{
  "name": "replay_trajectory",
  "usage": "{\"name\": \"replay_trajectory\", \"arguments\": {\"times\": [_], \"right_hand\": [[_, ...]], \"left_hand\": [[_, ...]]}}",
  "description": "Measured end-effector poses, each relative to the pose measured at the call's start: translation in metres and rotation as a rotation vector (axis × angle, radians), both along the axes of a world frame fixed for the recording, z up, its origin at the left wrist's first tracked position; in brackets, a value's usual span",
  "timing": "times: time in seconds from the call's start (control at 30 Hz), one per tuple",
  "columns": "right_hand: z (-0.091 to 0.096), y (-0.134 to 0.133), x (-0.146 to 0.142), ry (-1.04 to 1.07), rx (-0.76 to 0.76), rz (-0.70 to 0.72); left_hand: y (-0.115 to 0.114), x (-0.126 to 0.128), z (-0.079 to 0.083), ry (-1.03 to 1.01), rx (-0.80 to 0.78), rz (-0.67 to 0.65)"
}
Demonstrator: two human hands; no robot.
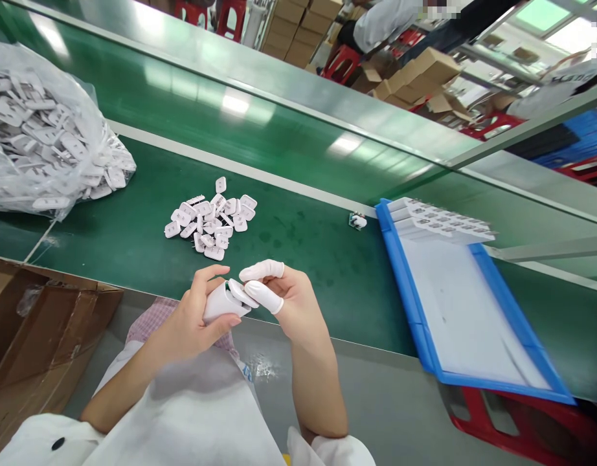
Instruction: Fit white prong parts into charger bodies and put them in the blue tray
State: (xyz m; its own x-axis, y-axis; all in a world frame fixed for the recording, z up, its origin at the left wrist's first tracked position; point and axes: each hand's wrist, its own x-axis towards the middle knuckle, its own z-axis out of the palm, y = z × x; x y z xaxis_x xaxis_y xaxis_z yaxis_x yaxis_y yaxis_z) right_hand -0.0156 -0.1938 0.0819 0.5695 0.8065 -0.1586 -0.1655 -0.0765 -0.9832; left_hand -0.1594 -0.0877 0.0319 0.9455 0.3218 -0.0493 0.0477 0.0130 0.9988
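- While the L hand [189, 318] grips the case [217, 307] at lower ctr. of the frame, fingers along one side & thumb on the other, the R hand [292, 299] has its thumb up against the cap [241, 292]; can't tell from here if the R index touches it too.
- White finger cots [264, 296] on R thumb & index; L fingertips bare.
- Cap sits tilted at the case's end, w/ a gap on one side, so not flush yet. Sliver of green shows in there, too small to say what.
- Step in hand, AFAICT: lining the cap up w/ the case's end.
- Next move calls for squaring the cap, then pressing evenly w/ the R thumb while the L grip stays firm; a skewed push could jam one edge, I'd guess.
- Loose caps [214, 223] in a pile, left of ctr., some w/ pins showing; lots more in the clear bag [56, 123], upper left.
- Small part [357, 221] on the green bench [298, 243], right of ctr., near the blue tray [409, 301].
- Tray fills the right side, w/ stacked cases [439, 225] at its far end.
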Motion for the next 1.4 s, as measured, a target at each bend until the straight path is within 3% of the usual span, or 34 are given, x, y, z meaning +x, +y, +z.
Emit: {"name": "replay_trajectory", "arguments": {"times": [0.17, 0.47, 0.53, 0.6, 0.7, 0.8, 0.87, 0.97, 1.1, 1.17, 1.4], "right_hand": [[0.001, 0.0, -0.007, -0.024, 0.048, 0.006], [0.001, -0.001, -0.014, -0.097, -0.001, 0.07], [-0.002, 0.001, -0.018, -0.125, 0.002, -0.004], [-0.01, 0.004, -0.026, -0.206, 0.024, -0.165], [-0.031, 0.007, -0.044, -0.459, 0.14, -0.366], [-0.053, 0.011, -0.06, -0.757, 0.234, -0.448], [-0.062, 0.012, -0.064, -0.895, 0.23, -0.541], [-0.064, 0.005, -0.061, -0.849, 0.2, -0.632], [-0.06, -0.012, -0.051, -0.526, 0.246, -0.574], [-0.059, -0.017, -0.048, -0.466, 0.24, -0.551], [-0.055, -0.016, -0.048, -0.445, -0.028, -0.312]], "left_hand": [[0.001, -0.002, 0.003, 0.005, 0.064, 0.005], [0.0, -0.005, 0.002, 0.002, 0.111, 0.009], [-0.001, -0.002, 0.001, -0.016, 0.087, 0.044], [-0.003, 0.001, -0.001, -0.05, 0.012, 0.076], [-0.011, 0.009, -0.001, -0.113, -0.209, 0.125], [-0.024, 0.017, -0.001, -0.142, -0.46, 0.19], [-0.032, 0.02, -0.002, -0.132, -0.502, 0.213], [-0.036, 0.019, -0.002, -0.112, -0.284, 0.084], [-0.027, 0.014, 0.001, -0.142, 0.249, -0.065], [-0.02, 0.012, 0.004, -0.113, 0.425, -0.095], [-0.001, 0.011, -0.01, -0.1, 0.661, -0.084]]}}
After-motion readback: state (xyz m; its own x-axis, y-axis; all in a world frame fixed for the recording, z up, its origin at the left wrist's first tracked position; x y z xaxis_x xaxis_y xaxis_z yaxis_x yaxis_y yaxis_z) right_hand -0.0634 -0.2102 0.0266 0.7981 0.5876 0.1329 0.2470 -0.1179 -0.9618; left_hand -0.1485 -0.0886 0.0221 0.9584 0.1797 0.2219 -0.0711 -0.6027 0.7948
